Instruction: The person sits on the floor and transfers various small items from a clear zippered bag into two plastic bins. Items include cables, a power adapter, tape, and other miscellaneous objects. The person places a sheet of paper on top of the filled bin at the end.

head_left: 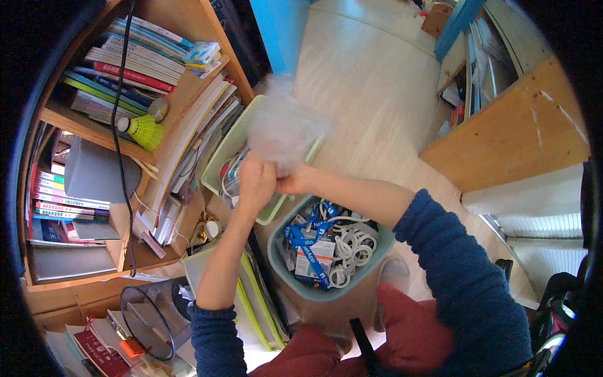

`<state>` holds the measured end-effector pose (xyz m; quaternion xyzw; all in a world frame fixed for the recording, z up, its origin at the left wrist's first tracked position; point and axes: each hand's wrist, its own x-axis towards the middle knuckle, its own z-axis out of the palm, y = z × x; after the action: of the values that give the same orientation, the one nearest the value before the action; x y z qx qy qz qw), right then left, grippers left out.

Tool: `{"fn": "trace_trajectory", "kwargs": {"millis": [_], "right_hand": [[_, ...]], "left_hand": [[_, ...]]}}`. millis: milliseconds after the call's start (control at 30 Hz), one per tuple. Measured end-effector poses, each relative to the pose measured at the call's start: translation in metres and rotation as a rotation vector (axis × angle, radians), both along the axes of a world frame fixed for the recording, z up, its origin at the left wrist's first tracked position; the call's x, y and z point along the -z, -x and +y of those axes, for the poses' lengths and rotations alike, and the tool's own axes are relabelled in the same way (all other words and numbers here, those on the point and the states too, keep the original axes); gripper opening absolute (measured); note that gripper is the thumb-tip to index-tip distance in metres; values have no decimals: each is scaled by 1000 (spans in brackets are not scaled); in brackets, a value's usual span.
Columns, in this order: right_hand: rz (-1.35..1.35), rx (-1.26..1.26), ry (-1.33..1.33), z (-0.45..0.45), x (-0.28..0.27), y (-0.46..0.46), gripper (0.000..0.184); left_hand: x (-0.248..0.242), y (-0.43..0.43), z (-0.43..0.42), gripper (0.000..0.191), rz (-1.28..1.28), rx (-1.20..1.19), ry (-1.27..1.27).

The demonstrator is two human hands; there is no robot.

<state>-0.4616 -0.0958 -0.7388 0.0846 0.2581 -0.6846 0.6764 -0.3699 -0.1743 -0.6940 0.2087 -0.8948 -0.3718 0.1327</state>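
Observation:
My left hand (pixel 257 181) and my right hand (pixel 294 180) are close together, both gripping the lower end of a clear plastic bag (pixel 287 127), which is blurred by motion. They are above a light green plastic basket (pixel 214 162) with cables and small items inside. Nearer my knees, a grey-blue plastic bin (pixel 330 294) stands on the floor. It holds coiled white cables (pixel 351 249), a blue lanyard (pixel 306 254) with lettering and a small white box (pixel 314 261). The bag's contents cannot be made out.
A wooden bookshelf (pixel 188 99) with books and a yellow shuttlecock (pixel 143 131) stands at left, a black cable hanging before it. Lower left are a mesh wire basket (pixel 148 323) and green-edged file folders (pixel 254 301). A wooden cabinet (pixel 509 127) stands at right.

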Motion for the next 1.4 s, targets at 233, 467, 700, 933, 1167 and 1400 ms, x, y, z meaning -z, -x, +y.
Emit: {"fn": "trace_trajectory", "kwargs": {"millis": [233, 467, 700, 933, 1167, 1400], "right_hand": [[1305, -100, 397, 30, 49, 28, 43], [849, -554, -343, 120, -36, 55, 56], [897, -452, -161, 129, -70, 13, 67], [1416, -476, -116, 117, -82, -12, 24], [1476, -153, -221, 118, -102, -5, 9], [1550, -51, -109, 120, -122, -18, 16]], "left_hand": [[38, -38, -7, 39, 177, 193, 233], [42, -97, 29, 36, 45, 295, -37], [2, -123, 64, 65, 3, 266, -230], [-19, -109, 71, 54, -79, -119, -348], [-52, -106, 77, 31, 370, 23, 318], [4, -51, 58, 28, -538, -62, 734]]}}
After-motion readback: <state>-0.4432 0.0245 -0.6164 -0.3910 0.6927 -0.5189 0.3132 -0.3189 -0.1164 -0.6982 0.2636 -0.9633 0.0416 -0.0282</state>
